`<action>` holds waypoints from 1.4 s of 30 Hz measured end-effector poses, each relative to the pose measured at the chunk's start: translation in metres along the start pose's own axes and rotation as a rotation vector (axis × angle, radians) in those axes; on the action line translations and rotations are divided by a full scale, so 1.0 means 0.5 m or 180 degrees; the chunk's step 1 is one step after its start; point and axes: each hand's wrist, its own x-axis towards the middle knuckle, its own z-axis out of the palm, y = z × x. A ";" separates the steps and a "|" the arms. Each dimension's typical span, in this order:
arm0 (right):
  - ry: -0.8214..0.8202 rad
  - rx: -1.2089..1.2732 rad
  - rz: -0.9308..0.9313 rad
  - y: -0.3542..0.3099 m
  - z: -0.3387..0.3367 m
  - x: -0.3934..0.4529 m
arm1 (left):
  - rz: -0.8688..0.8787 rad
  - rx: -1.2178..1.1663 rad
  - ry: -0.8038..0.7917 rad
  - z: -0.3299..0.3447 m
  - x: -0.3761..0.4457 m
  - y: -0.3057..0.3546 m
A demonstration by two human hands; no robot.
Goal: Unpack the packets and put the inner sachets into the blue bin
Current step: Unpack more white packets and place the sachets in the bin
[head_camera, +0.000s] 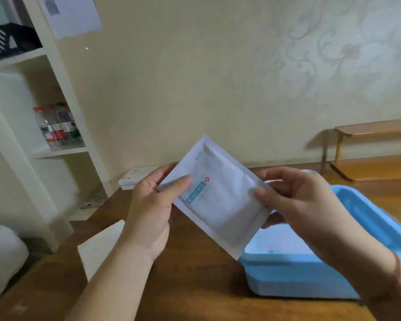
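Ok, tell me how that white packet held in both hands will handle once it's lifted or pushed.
The white packet probably weighs little: the left hand and right hand each pinch just an edge. It looks flat and fairly floppy, bulging softly in the middle. Its smooth paper-like face may slide easily on the wooden table.

Left hand (152, 205) and right hand (294, 193) are raised side by side, thumbs and fingers pinching.

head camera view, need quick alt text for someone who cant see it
Two hands hold a white packet up over a wooden table, the left hand pinching its left edge and the right hand its right edge. A blue bin with something white inside sits on the table at right, below the packet; a white shelf with bottles stands at left.
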 end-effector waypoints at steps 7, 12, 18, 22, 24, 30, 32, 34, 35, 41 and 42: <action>-0.0325 -0.1909 0.0318 0.001 -0.180 0.087 | 0.0270 0.1615 -0.0898 0.124 0.103 -0.050; -0.0714 -0.2606 0.0880 0.049 -0.209 0.105 | 0.0606 0.3584 -0.1500 0.167 0.117 -0.112; -0.1181 -0.3494 0.0950 0.087 -0.191 0.105 | 0.1182 0.5268 -0.1718 0.205 0.094 -0.132; -0.1628 -0.4005 0.0870 0.084 -0.182 0.090 | 0.1228 0.5975 -0.2011 0.217 0.092 -0.130; -0.1775 -0.4035 0.0864 0.075 -0.178 0.084 | 0.1203 0.6157 -0.2180 0.222 0.089 -0.128; -0.2147 -0.4131 0.0800 0.065 -0.171 0.077 | 0.0499 0.6101 -0.2776 0.224 0.084 -0.135; -0.2179 -0.4207 0.0771 0.066 -0.171 0.074 | 0.0434 0.6122 -0.2814 0.224 0.082 -0.135; -0.2191 -0.4263 0.0768 0.066 -0.171 0.071 | 0.0379 0.6159 -0.2827 0.222 0.083 -0.137; -0.2198 -0.4300 0.0768 0.065 -0.170 0.069 | 0.0379 0.6151 -0.2825 0.221 0.083 -0.136; -0.0946 -0.4017 -0.0318 0.016 -0.131 0.051 | 0.1087 0.3823 -0.1790 0.149 0.056 -0.102; -0.0603 -0.3706 -0.0780 0.008 -0.105 0.038 | 0.1267 0.3350 -0.1521 0.117 0.040 -0.099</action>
